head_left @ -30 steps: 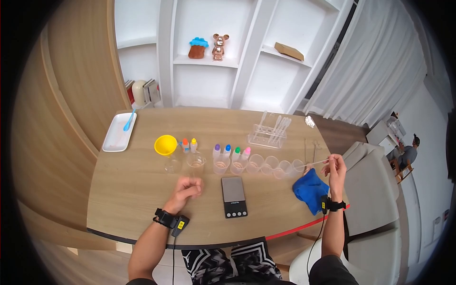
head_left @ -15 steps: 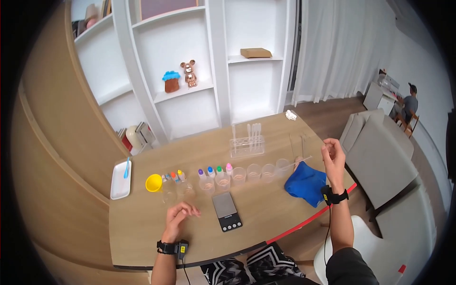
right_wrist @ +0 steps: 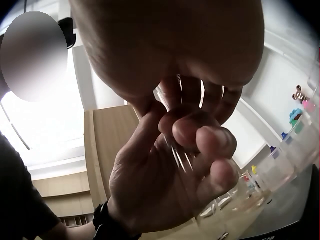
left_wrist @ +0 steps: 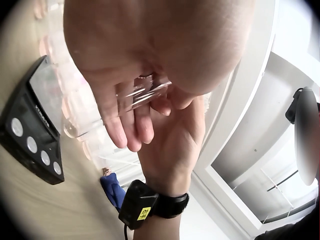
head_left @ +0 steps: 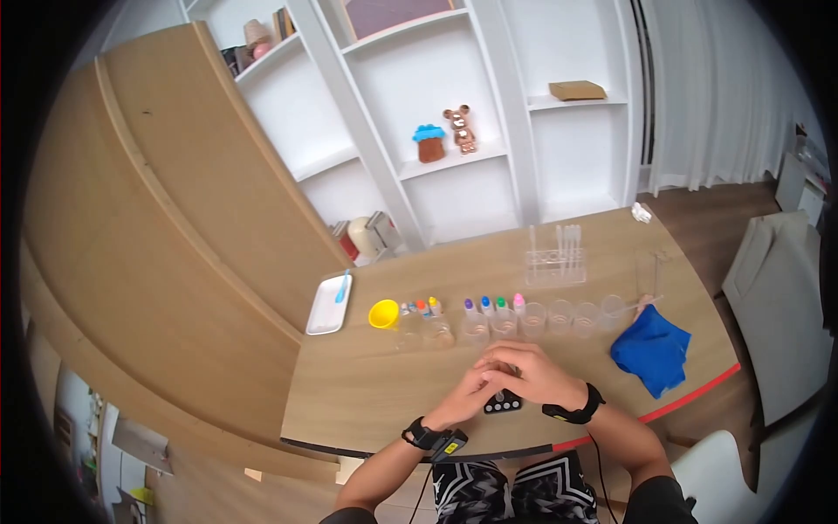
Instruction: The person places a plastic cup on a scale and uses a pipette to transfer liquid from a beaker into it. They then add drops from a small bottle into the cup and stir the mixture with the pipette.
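Note:
My two hands are together over the kitchen scale (head_left: pixel 504 403), hiding most of it. The right hand (head_left: pixel 539 374) lies partly over the left hand (head_left: pixel 471 395) and touches it. A clear, shiny tube (left_wrist: pixel 145 95) shows between the palms in the left wrist view. Seen from the right wrist, the left fingers (right_wrist: pixel 215 142) curl round this clear tube, while the right fingers reach behind them. The palms hide part of the tube. I cannot tell how firmly the right hand holds it.
Behind the hands stand several clear cups (head_left: pixel 533 320), coloured-cap bottles (head_left: pixel 486 306) and a yellow funnel (head_left: pixel 384 313). A rack (head_left: pixel 556 266) holds pipettes. A stirring rod (head_left: pixel 642 304) leans from the end cup. A blue cloth (head_left: pixel 651 351) lies right, a white tray (head_left: pixel 316 325) left.
The right hand has let go of the thin rod at the end cup and moved left. The left hand has moved towards it, and both now meet over the scale. The head view has shifted.

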Demonstrator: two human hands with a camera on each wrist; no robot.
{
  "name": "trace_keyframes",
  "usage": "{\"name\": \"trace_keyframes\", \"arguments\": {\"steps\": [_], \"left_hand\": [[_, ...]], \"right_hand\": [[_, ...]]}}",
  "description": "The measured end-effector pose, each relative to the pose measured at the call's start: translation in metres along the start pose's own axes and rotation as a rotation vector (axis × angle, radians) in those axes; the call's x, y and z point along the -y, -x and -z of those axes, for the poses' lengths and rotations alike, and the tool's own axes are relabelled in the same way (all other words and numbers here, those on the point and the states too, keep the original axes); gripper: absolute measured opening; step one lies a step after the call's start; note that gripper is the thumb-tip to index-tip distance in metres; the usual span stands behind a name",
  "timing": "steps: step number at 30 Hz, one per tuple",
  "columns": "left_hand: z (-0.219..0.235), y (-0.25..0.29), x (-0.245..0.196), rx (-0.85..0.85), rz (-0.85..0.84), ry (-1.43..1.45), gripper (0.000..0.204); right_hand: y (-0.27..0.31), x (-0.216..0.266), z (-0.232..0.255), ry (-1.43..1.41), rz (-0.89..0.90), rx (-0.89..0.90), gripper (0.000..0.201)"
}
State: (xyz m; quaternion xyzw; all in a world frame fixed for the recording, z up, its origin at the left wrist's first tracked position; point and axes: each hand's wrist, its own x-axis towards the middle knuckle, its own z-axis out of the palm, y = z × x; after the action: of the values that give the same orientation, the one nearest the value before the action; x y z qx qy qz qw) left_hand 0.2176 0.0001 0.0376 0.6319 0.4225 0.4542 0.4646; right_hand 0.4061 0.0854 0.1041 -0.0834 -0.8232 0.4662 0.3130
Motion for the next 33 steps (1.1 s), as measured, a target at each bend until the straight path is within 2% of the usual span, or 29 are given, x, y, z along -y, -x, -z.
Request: {"name": "trace_keyframes", "arguments": {"steps": [2, 3, 6, 7, 9, 13, 19, 23, 26, 31, 33], "left_hand": [[0.003, 0.001, -0.015, 0.007, 0.088, -0.074, 0.021], [0.003, 0.006, -0.026, -0.071, 0.141, -0.091, 0.028], [0.026, 0.012, -0.041, -0.288, -0.099, -0.480, 0.042], [0.040, 0.014, -0.045, -0.349, -0.030, -0.562, 0.050], [0.067, 0.012, -0.042, -0.439, -0.035, -0.762, 0.052], [0.078, -0.006, -0.036, -0.490, -0.052, -0.964, 0.059], [0.094, -0.020, -0.002, -0.462, 0.142, -0.972, 0.069], [0.105, -0.016, 0.015, -0.462, 0.166, -0.870, 0.071], [0.104, -0.016, 0.005, -0.487, 0.135, -0.782, 0.069], [0.080, -0.014, -0.042, -0.520, 0.037, -0.606, 0.060], [0.072, -0.016, -0.060, -0.495, 0.032, -0.440, 0.060]], "right_hand": [[-0.003, -0.016, 0.003, -0.053, 0.025, -0.007, 0.018], [-0.004, -0.022, 0.005, -0.116, 0.136, -0.078, 0.017], [0.005, -0.036, 0.020, -0.414, -0.019, -0.337, 0.018], [0.006, -0.042, 0.025, -0.535, 0.011, -0.386, 0.018], [0.004, -0.052, 0.034, -0.783, 0.057, -0.490, 0.018], [0.010, -0.053, 0.033, -0.753, -0.050, -0.462, 0.019], [0.012, -0.057, 0.020, -0.674, -0.074, -0.365, 0.018], [0.012, -0.053, 0.019, -0.682, -0.090, -0.330, 0.016], [0.011, -0.053, 0.020, -0.670, -0.099, -0.338, 0.015], [0.011, -0.060, 0.019, -0.620, -0.166, -0.312, 0.015], [0.010, -0.057, 0.018, -0.606, -0.185, -0.297, 0.015]]}}
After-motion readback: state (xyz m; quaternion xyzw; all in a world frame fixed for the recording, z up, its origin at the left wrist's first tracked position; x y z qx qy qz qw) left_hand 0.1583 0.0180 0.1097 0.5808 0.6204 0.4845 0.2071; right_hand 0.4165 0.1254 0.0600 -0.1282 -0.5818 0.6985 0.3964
